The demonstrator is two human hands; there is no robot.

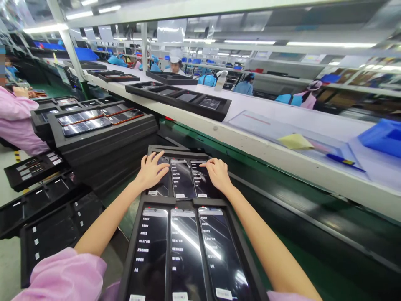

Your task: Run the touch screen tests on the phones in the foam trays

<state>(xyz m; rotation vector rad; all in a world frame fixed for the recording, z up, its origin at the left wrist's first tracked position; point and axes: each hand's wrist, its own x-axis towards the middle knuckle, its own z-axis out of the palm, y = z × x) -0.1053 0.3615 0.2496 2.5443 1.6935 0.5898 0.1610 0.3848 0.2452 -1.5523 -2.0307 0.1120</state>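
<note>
A black foam tray (184, 203) lies in front of me with smartphones in two rows. In the near row are a left phone (150, 251), a middle phone (188, 255) and a right phone (222, 251), with white menu text lit on their screens. My left hand (153, 171) is open, its fingers spread over the top of the far-left phone (161, 186), whose upper screen is partly hidden. My right hand (218, 172) points its index finger at the upper screen of the far-right phone (200, 179). It holds nothing. Between the hands lies the far-middle phone (182, 179).
Stacked black foam trays (106, 146) with phones stand at left. More trays (59, 225) lie lower left. On the white bench (266, 121) are a long tray (184, 100), a yellow paper (294, 142), a knife (341, 159) and a blue bin (382, 138). A pink-sleeved person (19, 119) works at left.
</note>
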